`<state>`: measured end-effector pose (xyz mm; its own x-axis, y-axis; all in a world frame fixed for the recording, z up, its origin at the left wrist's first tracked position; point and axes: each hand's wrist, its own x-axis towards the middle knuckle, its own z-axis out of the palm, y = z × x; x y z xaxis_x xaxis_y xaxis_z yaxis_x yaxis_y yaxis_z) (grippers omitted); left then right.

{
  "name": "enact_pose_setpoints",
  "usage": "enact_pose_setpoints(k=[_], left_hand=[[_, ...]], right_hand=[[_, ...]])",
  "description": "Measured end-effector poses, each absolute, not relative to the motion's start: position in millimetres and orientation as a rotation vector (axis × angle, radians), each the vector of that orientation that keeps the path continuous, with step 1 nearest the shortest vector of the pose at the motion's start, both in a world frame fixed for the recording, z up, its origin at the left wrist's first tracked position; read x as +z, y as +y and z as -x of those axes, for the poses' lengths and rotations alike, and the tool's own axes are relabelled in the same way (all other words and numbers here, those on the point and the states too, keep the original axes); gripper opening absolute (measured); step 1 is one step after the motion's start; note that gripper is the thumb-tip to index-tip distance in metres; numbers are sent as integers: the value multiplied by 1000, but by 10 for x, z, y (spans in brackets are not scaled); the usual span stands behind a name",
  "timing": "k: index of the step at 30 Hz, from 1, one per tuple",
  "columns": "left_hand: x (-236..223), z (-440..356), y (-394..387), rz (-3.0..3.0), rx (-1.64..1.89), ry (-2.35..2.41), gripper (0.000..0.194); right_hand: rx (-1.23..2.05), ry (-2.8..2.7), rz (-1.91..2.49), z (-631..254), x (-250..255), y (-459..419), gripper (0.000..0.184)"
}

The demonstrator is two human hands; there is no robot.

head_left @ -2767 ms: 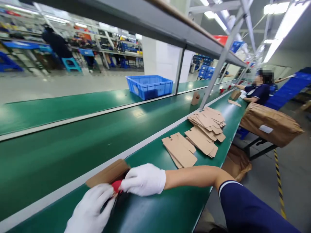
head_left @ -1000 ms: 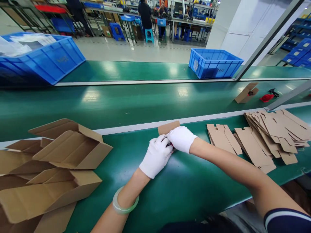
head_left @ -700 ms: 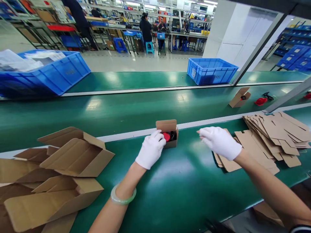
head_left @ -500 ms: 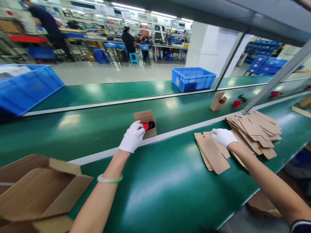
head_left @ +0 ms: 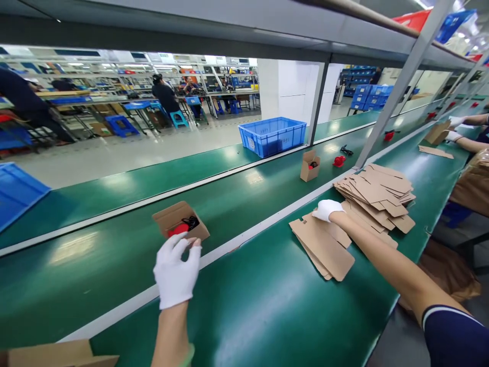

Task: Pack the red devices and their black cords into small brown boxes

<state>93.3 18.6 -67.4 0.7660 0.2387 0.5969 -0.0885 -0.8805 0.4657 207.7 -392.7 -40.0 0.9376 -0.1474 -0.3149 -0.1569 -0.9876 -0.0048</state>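
My left hand (head_left: 178, 270), in a white glove with bare fingertips, is in front of an open small carton (head_left: 198, 233). Its fingers are loosely curled with a gap to the thumb, and nothing shows between them. Inside that carton lie a red part (head_left: 178, 229) and a black cable (head_left: 191, 222). Gloved in white too, my right hand (head_left: 327, 210) pinches the top edge of a flat, unfolded carton (head_left: 328, 250) in a small pile; its fingertips are partly hidden. A larger heap of flat cartons (head_left: 382, 191) lies just beyond it.
Another open carton (head_left: 310, 167) and a red part with cable (head_left: 338, 161) stand on the green belt. Behind is a blue crate (head_left: 273, 136); a metal post (head_left: 401, 86) rises at right. A co-worker's gloved hands (head_left: 454, 130) hold a box. A large cardboard box (head_left: 49, 354) sits lower left.
The view has swung right. My left hand has drawn back from the carton, its fingers loosening. My right hand stays at the flat cartons.
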Motion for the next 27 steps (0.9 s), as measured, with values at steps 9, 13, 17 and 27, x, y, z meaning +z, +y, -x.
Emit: enact_pose_setpoints(k=[9, 13, 17, 27], left_hand=[[-471, -225, -1384, -1751, -83, -300, 112], [-370, -132, -1321, -1469, -187, -283, 104], [-230, -203, -978, -1296, -87, -191, 91], [-196, -215, -743, -1365, -17, -142, 63]], right_hand=[[-70, -189, 2895, -1276, 192, -3070, 28], [-132, -454, 2685, -1167, 277, -2990, 25], [-36, -649, 2266, -1165, 216, -3005, 37], [-1101, -1083, 2438, -895, 385, -2729, 32]])
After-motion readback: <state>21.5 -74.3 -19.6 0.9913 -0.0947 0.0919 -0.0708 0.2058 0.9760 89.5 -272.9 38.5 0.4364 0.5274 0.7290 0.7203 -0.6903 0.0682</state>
